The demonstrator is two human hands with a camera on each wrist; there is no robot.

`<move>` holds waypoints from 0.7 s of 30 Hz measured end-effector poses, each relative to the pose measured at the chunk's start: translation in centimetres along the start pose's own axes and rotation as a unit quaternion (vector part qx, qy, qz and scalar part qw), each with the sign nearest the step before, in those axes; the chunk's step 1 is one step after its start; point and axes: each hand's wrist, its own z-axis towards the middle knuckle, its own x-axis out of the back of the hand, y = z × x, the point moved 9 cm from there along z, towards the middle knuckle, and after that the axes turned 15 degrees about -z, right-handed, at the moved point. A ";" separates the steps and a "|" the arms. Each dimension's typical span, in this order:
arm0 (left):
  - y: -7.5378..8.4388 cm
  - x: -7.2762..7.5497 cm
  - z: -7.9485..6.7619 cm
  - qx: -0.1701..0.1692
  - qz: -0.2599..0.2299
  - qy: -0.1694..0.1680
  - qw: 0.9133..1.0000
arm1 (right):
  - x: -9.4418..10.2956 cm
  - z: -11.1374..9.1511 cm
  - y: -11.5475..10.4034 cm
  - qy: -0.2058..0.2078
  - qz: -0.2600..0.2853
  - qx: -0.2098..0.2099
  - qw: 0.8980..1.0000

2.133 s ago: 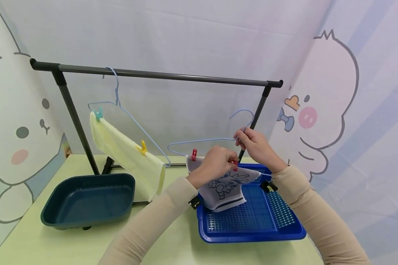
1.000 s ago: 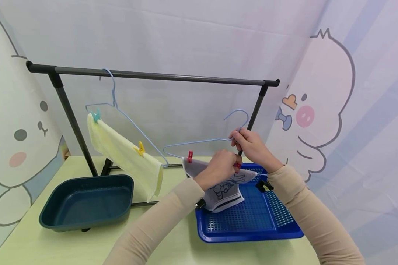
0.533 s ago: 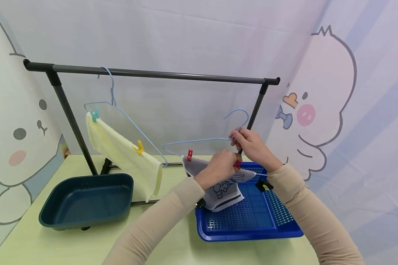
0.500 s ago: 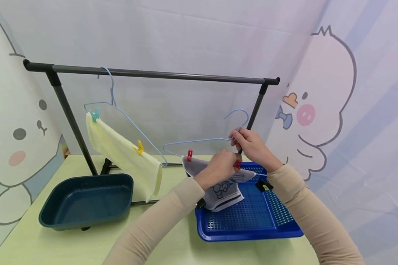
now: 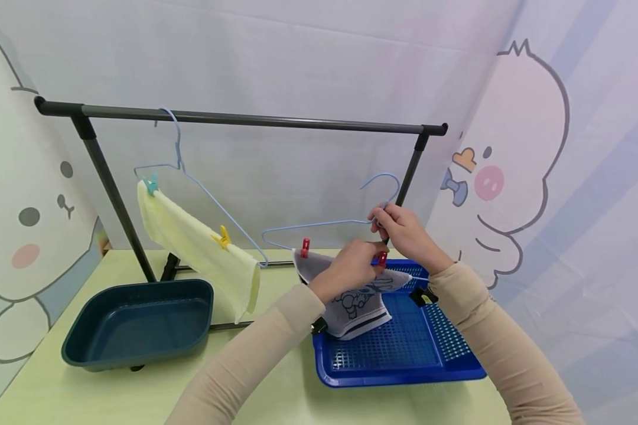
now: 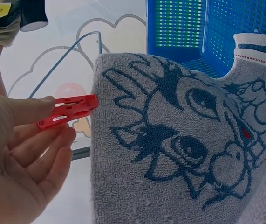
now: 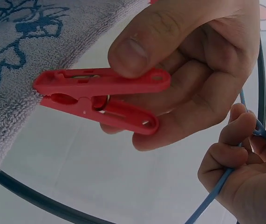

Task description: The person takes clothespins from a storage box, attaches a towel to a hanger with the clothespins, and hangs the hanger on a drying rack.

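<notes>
A small grey towel [image 5: 358, 313] with a dark cartoon print hangs from a light blue wire hanger [image 5: 319, 225]. One red clothespin [image 5: 305, 248] clips its left part. My left hand [image 5: 351, 265] holds a second red clothespin [image 7: 105, 84] by its handles, thumb on one side and fingers on the other. That clothespin's nose bites the towel's top edge, and its handles stand apart. Below the hook, my right hand [image 5: 406, 233] grips the hanger's neck. In the right wrist view this hand [image 7: 244, 172] has its fingers curled round the blue wire.
A black drying rack [image 5: 276, 120] spans the back. On its left hangs another blue hanger [image 5: 207, 192] with a yellow towel [image 5: 202, 254] clipped by a teal and a yellow clothespin. A blue basket [image 5: 404, 378] lies under the grey towel; a dark green basin [image 5: 138, 360] stands left.
My left hand has shifted slightly left, and its fingers have loosened, so more of the second red clothespin shows. My right hand keeps its grip on the hanger.
</notes>
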 end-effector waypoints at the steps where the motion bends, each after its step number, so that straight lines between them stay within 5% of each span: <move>1: 0.0 0.0 0.0 -0.001 0.001 -0.002 1.000 | 0.0 0.0 0.0 0.000 -0.001 0.000 1.000; 21: 1.8 0.2 -0.3 -0.069 0.045 0.025 0.996 | -0.1 -0.1 -0.9 0.002 -0.008 0.008 1.000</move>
